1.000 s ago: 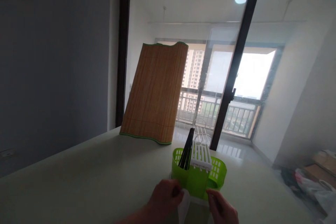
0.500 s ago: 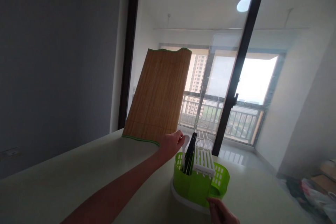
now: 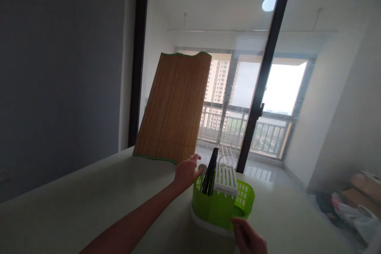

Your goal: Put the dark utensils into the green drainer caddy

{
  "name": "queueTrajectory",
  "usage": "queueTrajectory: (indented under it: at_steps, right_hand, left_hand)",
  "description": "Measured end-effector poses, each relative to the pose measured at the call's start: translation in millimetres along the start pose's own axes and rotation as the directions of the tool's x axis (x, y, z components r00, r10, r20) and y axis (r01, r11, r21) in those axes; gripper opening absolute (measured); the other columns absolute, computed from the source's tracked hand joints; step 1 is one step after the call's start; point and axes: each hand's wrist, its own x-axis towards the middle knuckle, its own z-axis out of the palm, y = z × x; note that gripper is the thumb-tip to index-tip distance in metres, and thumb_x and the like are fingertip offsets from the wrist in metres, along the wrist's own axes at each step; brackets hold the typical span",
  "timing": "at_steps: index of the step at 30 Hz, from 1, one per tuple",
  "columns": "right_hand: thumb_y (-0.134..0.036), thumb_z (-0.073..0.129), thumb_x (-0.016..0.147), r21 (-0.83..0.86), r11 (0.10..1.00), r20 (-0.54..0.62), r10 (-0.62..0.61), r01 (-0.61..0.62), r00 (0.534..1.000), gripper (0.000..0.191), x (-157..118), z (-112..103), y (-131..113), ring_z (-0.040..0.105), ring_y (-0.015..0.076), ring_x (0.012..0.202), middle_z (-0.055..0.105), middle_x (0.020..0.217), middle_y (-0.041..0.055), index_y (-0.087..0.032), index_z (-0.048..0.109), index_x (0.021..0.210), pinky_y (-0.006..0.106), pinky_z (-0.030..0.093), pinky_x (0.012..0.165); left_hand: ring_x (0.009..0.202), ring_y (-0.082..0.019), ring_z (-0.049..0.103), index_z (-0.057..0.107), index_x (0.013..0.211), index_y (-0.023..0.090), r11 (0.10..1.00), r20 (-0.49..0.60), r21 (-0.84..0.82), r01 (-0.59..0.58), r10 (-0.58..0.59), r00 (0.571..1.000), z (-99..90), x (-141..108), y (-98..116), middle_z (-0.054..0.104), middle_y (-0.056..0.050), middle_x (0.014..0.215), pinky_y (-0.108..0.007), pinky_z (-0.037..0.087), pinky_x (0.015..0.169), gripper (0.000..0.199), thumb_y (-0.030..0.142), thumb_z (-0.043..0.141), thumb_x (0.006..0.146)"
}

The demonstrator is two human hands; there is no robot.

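A green plastic utensil holder with a white base stands on the table. Black chopsticks lean in its left compartment beside a white spoon, whose upper end shows. My left hand is at that spoon end, thumb and forefinger apart, holding nothing. At the holder's front right, my right hand has its fingers closed on the edge; the fingertips are partly hidden. A white slotted rack sits across the holder's middle, with the right compartment behind my right hand.
A bamboo mat with green edging stands tilted at the back of the pale table. Behind are a dark-framed glass door and a balcony. Boxes and bags lie at the far right.
The spoon has dropped lower into the left compartment, and my left hand has let go of it, fingers parting. The view has shifted slightly; my right hand stays at the holder.
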Motion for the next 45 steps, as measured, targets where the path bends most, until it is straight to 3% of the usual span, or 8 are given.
queueTrajectory:
  at_steps: [5,11,20,26,31,36,41,45]
  right_hand:
    - [-0.064,0.052,0.073,0.166,0.976,0.095,0.126,-0.141,0.987,0.052,8.8,-21.7,-7.2,0.051,0.0156,0.060,0.058,0.062,-0.0006,-0.017,0.065,0.092,0.025,0.039,0.059]
    - [-0.066,0.051,0.073,0.248,0.956,-0.056,0.174,-0.155,0.983,0.050,13.1,-33.2,-10.4,0.039,0.0118,0.053,0.039,0.051,-0.0066,-0.017,0.061,0.078,0.025,0.032,0.053]
    - [-0.068,0.051,0.072,0.261,0.949,0.012,0.181,-0.178,0.983,0.054,18.3,-29.5,11.0,0.039,0.0118,0.051,0.038,0.049,-0.0076,-0.015,0.059,0.082,0.026,0.030,0.052]
    - [-0.068,0.050,0.072,0.251,0.948,0.007,0.198,-0.194,0.980,0.055,18.0,-28.9,8.1,0.038,0.0117,0.052,0.036,0.050,-0.0080,-0.015,0.059,0.083,0.026,0.028,0.052]
    - [-0.068,0.049,0.073,0.241,0.952,0.031,0.188,-0.190,0.982,0.055,18.2,-26.9,9.6,0.038,0.0119,0.052,0.037,0.051,-0.0078,-0.015,0.058,0.083,0.026,0.029,0.052]
    - [-0.068,0.048,0.073,0.226,0.954,0.043,0.192,-0.197,0.980,0.054,16.6,-25.0,10.7,0.039,0.0120,0.053,0.037,0.051,-0.0075,-0.016,0.059,0.081,0.025,0.029,0.053]
    - [-0.068,0.050,0.071,0.220,0.953,0.042,0.205,-0.209,0.978,0.052,14.7,-23.7,11.0,0.039,0.0121,0.054,0.038,0.051,-0.0069,-0.017,0.059,0.075,0.025,0.030,0.053]
    - [-0.070,0.051,0.069,0.225,0.949,0.043,0.216,-0.221,0.975,0.052,14.3,-22.6,13.6,0.040,0.0125,0.053,0.040,0.049,-0.0068,-0.018,0.060,0.074,0.025,0.030,0.053]
  left_hand:
    - [0.063,-0.011,0.056,0.059,0.094,0.023,0.961,-0.069,-0.267,-0.073,0.057,0.996,-6.2,-55.6,21.1,0.060,0.003,0.069,-0.023,0.036,0.062,0.020,0.034,0.044,0.087]
    - [0.060,-0.013,0.059,0.066,0.095,0.025,0.892,0.426,-0.449,0.051,0.163,0.890,50.0,-128.6,61.1,0.067,0.002,0.067,-0.025,0.040,0.062,0.022,0.030,0.056,0.076]
    - [0.088,-0.028,0.063,0.063,0.113,0.031,0.923,0.666,-0.382,0.055,0.233,0.709,105.3,-119.5,87.4,0.071,-0.004,0.095,-0.039,0.046,0.074,0.047,0.031,0.065,0.066]
    - [0.089,-0.031,0.064,0.070,0.100,0.025,0.948,0.656,-0.318,-0.024,0.238,0.716,104.6,-121.7,83.8,0.071,-0.008,0.094,-0.039,0.047,0.071,0.031,0.029,0.055,0.073]
    - [0.087,-0.031,0.064,0.069,0.098,0.021,0.980,0.636,-0.195,-0.044,0.161,0.755,80.3,-123.2,58.9,0.071,-0.011,0.092,-0.039,0.046,0.071,0.030,0.029,0.049,0.077]
    - [0.070,-0.017,0.061,0.066,0.085,0.021,0.975,0.500,-0.223,-0.001,0.115,0.858,10.7,-102.0,24.9,0.066,-0.002,0.074,-0.026,0.040,0.060,0.020,0.023,0.046,0.078]
    - [0.059,-0.012,0.054,0.060,0.089,0.020,0.971,0.092,-0.231,-0.061,0.085,0.992,-70.4,-48.8,6.7,0.060,0.003,0.066,-0.022,0.036,0.056,0.026,0.036,0.040,0.090]
    - [0.069,-0.013,0.059,0.059,0.101,0.021,0.985,-0.263,-0.075,-0.154,0.130,0.956,-89.1,-14.2,0.0,0.066,0.000,0.082,-0.023,0.040,0.064,0.029,0.040,0.038,0.093]
